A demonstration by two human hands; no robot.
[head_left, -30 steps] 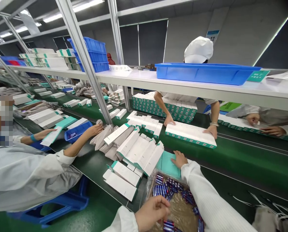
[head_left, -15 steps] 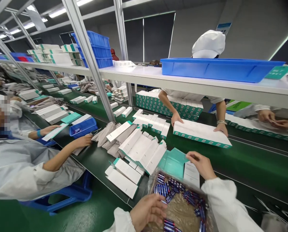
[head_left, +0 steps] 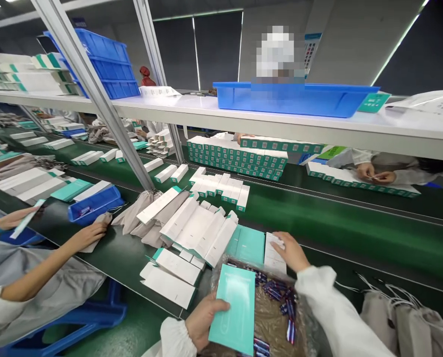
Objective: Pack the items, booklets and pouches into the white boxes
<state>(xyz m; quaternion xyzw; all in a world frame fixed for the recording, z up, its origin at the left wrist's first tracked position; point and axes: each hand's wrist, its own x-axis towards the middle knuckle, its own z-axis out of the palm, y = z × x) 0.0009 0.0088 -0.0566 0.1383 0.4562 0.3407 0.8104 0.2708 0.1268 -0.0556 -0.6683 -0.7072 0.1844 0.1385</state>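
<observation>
My left hand (head_left: 203, 321) grips a teal booklet (head_left: 233, 310), thumb on top, above a plastic-lined box (head_left: 299, 325) of batteries (head_left: 290, 317). The booklet covers part of the box. Beyond the box, my right hand (head_left: 291, 252) has its bent fingers closed at the upper edge of a white printed leaflet (head_left: 273, 258). Left of that leaflet lie teal booklets (head_left: 251, 243) on the bench. Open white cartons (head_left: 192, 225) are piled further left, with flatter white boxes (head_left: 171, 285) in front of them.
Grey drawstring pouches (head_left: 403, 317) hang at lower right; more pouches (head_left: 132, 218) lie left. A shelf (head_left: 192, 106) carrying a blue tray (head_left: 281, 101) crosses above. A co-worker's hand (head_left: 89, 235) is at left, near a blue bin (head_left: 95, 203). Stacked boxes (head_left: 236, 161) stand across the green belt (head_left: 318, 213).
My left hand has come up from the batteries and now holds a teal booklet. My right hand has shifted from the teal booklets to the white leaflet. Opposite, a co-worker's row of boxes was lifted onto the stack.
</observation>
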